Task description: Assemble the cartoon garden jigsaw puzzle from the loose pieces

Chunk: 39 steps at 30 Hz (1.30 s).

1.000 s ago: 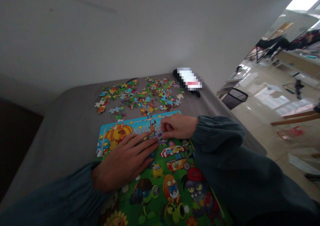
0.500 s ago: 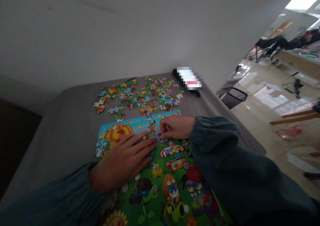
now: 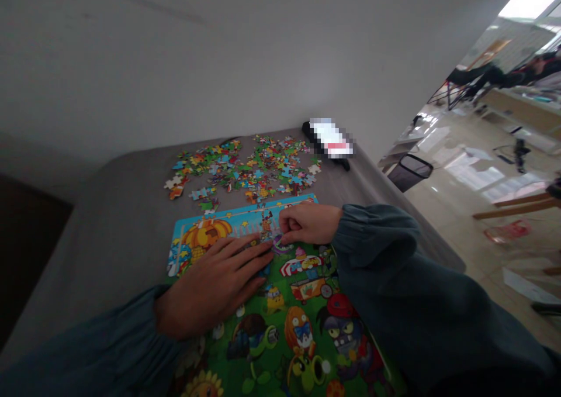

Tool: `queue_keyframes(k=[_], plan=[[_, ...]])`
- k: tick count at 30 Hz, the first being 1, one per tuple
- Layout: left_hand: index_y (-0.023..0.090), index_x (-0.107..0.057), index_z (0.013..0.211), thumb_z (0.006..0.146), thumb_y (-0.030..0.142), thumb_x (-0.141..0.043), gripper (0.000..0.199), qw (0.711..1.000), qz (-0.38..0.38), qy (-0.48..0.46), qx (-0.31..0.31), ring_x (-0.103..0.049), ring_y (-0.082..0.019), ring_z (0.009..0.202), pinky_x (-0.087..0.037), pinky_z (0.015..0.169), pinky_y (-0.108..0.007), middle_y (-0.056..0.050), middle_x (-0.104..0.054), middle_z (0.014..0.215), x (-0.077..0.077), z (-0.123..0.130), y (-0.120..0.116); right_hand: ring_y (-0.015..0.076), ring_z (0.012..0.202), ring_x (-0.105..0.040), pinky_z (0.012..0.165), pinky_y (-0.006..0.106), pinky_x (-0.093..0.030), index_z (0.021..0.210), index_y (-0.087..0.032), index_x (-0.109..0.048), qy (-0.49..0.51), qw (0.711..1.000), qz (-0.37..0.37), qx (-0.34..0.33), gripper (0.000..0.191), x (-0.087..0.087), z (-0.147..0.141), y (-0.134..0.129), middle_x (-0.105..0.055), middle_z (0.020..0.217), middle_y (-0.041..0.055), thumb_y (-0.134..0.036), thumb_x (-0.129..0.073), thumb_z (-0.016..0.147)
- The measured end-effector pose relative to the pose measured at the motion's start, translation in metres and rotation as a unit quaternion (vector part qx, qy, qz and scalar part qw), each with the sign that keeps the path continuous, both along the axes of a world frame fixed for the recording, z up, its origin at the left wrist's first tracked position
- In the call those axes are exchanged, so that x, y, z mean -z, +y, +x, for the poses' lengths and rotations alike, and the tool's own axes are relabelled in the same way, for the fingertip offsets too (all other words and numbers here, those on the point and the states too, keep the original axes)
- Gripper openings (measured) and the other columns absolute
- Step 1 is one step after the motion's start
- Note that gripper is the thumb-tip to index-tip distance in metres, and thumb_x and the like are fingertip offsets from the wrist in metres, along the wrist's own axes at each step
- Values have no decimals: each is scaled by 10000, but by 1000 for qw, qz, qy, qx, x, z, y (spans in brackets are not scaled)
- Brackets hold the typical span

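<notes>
Your left hand (image 3: 213,289) lies wide and flat on the jigsaw puzzle (image 3: 302,321), its fingers (image 3: 248,255) spread and pointing toward your right hand, pressing on the cartoon picture rather than gripping anything. That flat spread looks meant to steady the joined pieces under it, giving a firm area beside the spot where your other hand is working. Your right hand (image 3: 309,224) is curled into a narrow pinch just beyond your left fingertips, closed on what appears to be a small jigsaw piece (image 3: 279,244) at the picture's purple-ringed patch. The fingers hide most of it, so you can't tell exactly how it is held, though the tight fingertip hold suits fine placement. The puzzle lies directly under both hands, and its blue border (image 3: 228,218) runs just past your right hand. Farther beyond your hands, the loose jigsaw pieces (image 3: 245,172) lie spread on the grey fabric-covered surface (image 3: 114,227), within easy reach and away from the assembled picture. Past those, and beyond your right hand, a black object (image 3: 309,131) sits with a pixelated patch over it. Off to the right of your right hand, past the surface's edge, a wastebasket (image 3: 409,173) stands on the shiny tiled floor (image 3: 460,210).
</notes>
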<state>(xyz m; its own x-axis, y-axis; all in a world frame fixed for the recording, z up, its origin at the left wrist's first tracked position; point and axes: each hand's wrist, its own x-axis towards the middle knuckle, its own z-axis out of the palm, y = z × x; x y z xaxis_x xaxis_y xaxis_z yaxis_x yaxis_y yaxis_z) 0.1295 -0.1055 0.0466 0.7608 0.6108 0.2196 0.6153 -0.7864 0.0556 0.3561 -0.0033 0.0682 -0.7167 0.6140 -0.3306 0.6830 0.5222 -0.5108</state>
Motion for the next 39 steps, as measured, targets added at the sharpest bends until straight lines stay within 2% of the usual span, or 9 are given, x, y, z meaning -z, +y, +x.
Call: queue_keyframes(k=[8,13,17,20,22,24,28,33,39], plan=[[218,-601,1291,999,317,-448,343,1000,-3,9,-2,-536,-259,1259,-456,1020,-438,-32,-640,1330,3,-3,2,95,596,-482,552,229,-309,853,-162,-629,13,1000,-12,1,180,1,1,1,-555,654,-38,-317,-716,826],[234,-580,1323,997,318,-450,362,1000,-14,3,-11,-520,-244,1285,-454,1045,-425,-36,-589,1395,-8,-12,4,92,569,-479,547,226,-340,835,-152,-607,89,996,-21,14,166,1,9,11,-545,633,-39,-308,-637,882],[294,-597,1313,1003,404,-406,380,998,-25,-12,-52,-529,-242,1278,-443,1072,-437,-8,-597,1384,-15,-29,12,120,631,-528,628,258,-417,872,-147,-613,146,980,99,88,115,11,15,29,-609,711,6,-250,-575,908],[299,-620,1289,984,485,-411,413,995,-33,-10,-95,-531,-252,1278,-437,1085,-448,-10,-621,1354,-12,-48,24,210,933,-595,860,370,-462,1011,-155,-643,170,944,254,126,149,28,17,42,-672,994,92,-212,-568,897],[286,-647,1255,972,538,-393,456,992,-34,-16,-118,-544,-262,1265,-437,1085,-456,-23,-640,1327,-8,-64,34,265,1148,-536,987,451,-417,1150,-175,-636,165,926,312,133,265,40,18,48,-636,1198,121,-239,-572,900],[283,-646,1250,964,580,-358,503,989,-39,-27,-141,-555,-265,1250,-426,1093,-469,-30,-645,1319,-4,-81,45,280,1226,-498,1024,488,-395,1191,-202,-643,147,930,313,126,296,51,20,54,-612,1277,113,-270,-560,916],[265,-664,1188,955,610,-319,540,983,-41,-44,-176,-588,-273,1203,-440,1070,-497,-50,-682,1252,2,-107,64,262,1183,-542,1018,489,-406,1023,-223,-724,139,940,289,119,193,60,22,62,-654,1218,82,-243,-574,904],[287,-696,1104,948,572,-329,490,980,-32,-74,-179,-646,-279,1082,-506,980,-477,-60,-725,1136,8,-113,72,236,1105,-595,1009,443,-426,939,-215,-747,163,932,294,136,163,58,23,65,-695,1112,78,-178,-605,867],[224,-714,1052,949,468,-377,429,980,-21,-98,-172,-666,-271,1005,-493,970,-463,-89,-742,1054,9,-105,70,251,1248,-523,1074,458,-386,1181,-200,-681,132,910,326,219,313,57,20,73,-628,1296,106,-253,-564,896]])
